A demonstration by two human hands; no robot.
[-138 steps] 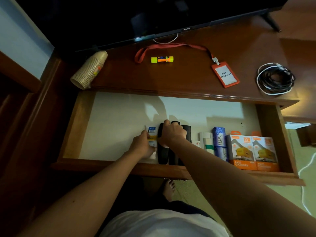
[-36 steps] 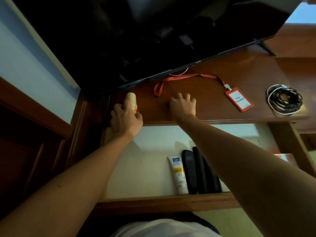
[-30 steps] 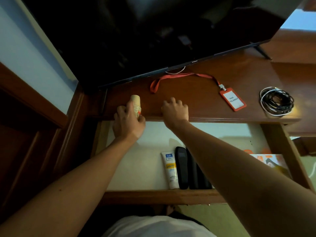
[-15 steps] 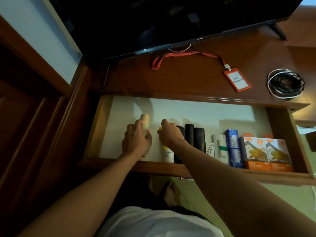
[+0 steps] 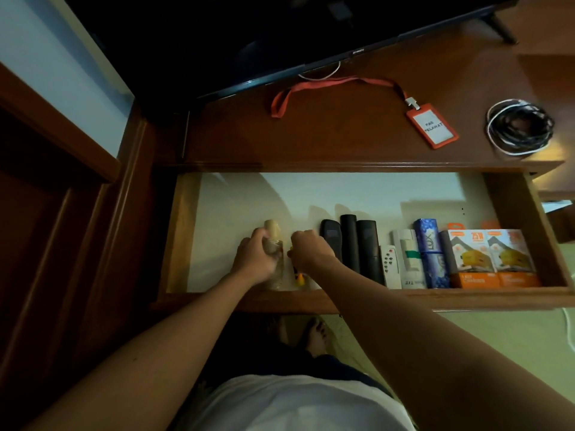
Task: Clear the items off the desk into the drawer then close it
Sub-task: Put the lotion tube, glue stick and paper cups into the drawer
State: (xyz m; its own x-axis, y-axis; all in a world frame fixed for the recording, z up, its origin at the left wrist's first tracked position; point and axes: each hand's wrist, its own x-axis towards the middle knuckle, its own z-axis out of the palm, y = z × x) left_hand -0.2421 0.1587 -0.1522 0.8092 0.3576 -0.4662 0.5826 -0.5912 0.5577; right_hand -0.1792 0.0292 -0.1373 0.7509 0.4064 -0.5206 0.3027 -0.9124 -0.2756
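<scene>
Open wooden drawer (image 5: pixel 525 213) holds remotes (image 5: pixel 357 244) and boxes (image 5: pixel 488 259); left hand (image 5: pixel 255 259) grips ribbed paper cups (image 5: pixel 273 236); right hand (image 5: pixel 311 250) clasps a yellow tube (image 5: pixel 299 279).

Tan ribbed cups (image 5: pixel 273 241), orange badge holder (image 5: pixel 433 129) on red lanyard (image 5: pixel 326 87), black-and-white cable coil (image 5: pixel 519 127), orange-white charger boxes (image 5: pixel 491 259)

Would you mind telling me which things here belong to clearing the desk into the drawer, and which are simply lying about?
Part of the job:
- drawer, open
- stack of paper cups in the left hand
- small yellow item under the right hand
- red lanyard badge, on the desk
- coiled cables, on the desk

Just there:
- television
- remotes and charger boxes, already stowed
</scene>
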